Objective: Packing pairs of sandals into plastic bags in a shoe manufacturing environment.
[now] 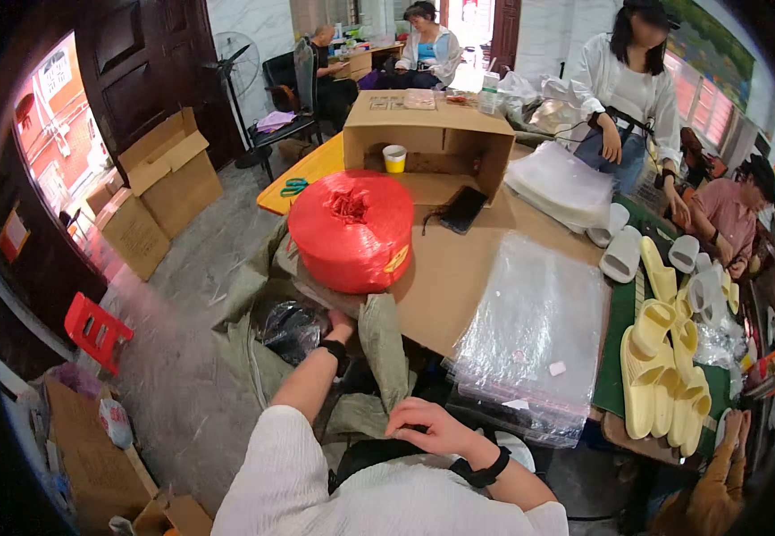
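My left hand (342,325) reaches down into an open grey-green woven sack (380,344), beside a dark, plastic-wrapped bundle (293,329). Its fingers are hidden below the rim. Close to my body, my right hand (436,427) is closed, thumb and fingers curled together at the near edge of the sack. Just beyond the sack stands a big red roll of plastic twine (351,241) on the cardboard-covered table (441,295). To the right of my right hand lies a stack of clear plastic bags (535,330).
Yellow slippers (655,375) and grey slippers (621,255) crowd the table's right side. Farther back are a phone (464,211), an open cardboard box (427,134), a paper cup (394,159) and green-handled scissors (294,187). A red stool (97,330) stands left; co-workers are at right and back.
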`<state>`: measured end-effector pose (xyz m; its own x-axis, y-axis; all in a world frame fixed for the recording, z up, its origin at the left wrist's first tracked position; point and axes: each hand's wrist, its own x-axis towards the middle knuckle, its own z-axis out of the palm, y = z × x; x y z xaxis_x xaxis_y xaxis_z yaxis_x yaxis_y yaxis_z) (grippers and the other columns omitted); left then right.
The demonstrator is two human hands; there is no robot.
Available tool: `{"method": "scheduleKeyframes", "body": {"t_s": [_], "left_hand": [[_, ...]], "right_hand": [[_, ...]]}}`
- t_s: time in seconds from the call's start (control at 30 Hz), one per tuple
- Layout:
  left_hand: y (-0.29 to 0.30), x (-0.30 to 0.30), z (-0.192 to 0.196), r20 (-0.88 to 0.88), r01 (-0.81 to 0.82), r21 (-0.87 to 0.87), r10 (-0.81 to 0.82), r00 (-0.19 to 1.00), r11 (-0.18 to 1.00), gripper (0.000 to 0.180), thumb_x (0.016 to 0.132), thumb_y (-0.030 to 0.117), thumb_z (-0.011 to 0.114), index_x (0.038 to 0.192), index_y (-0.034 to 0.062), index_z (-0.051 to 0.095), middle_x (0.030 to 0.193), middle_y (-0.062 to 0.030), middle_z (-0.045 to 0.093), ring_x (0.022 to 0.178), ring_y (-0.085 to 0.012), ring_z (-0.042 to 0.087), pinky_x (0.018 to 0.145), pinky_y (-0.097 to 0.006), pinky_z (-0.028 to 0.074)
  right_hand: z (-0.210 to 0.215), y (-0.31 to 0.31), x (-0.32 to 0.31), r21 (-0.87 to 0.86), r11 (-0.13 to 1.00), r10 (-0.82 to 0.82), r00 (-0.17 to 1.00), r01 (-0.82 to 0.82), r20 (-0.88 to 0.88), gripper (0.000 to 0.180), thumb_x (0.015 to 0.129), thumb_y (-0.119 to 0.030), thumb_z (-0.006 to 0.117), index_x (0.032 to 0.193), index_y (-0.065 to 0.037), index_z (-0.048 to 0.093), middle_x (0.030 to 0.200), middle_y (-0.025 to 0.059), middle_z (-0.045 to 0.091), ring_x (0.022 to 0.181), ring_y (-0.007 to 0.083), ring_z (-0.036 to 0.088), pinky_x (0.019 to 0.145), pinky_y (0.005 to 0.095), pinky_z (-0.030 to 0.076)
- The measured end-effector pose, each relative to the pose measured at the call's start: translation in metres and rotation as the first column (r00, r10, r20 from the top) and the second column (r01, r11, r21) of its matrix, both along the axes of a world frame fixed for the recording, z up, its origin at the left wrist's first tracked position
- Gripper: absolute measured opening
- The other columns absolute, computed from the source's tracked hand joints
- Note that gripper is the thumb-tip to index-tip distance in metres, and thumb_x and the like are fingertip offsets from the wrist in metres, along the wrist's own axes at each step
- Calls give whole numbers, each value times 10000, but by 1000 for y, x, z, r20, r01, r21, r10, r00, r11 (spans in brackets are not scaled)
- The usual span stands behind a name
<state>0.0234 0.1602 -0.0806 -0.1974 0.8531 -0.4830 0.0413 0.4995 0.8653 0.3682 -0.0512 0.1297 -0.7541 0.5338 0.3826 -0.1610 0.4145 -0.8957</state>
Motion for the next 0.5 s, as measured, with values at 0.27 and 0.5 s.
{"method": "scheduleKeyframes", "body": {"t_s": [0.27, 0.5], "left_hand": [[-79, 76, 83, -70, 397, 180, -391, 918, 900, 346, 946, 235, 597, 1187, -11, 638, 963, -86, 699, 816, -184, 617, 748, -303, 487], [-186, 98, 278, -891, 595, -63, -314, 327, 801, 283, 871, 232, 666, 1021, -6, 697, 999, -200, 699, 931, -387, 657, 806, -438, 518]], "right_hand": [[-15, -12, 42, 111, 974, -218, 941, 195, 259, 159, 897, -77, 624, 1047, -73, 677, 1020, 81, 635, 979, 281, 604, 850, 374, 493], [3, -26, 80, 50, 915, -395, 865, 400, 310, 195, 912, -110, 617, 1096, -64, 661, 1096, 91, 629, 892, 291, 641, 783, 379, 522]]}}
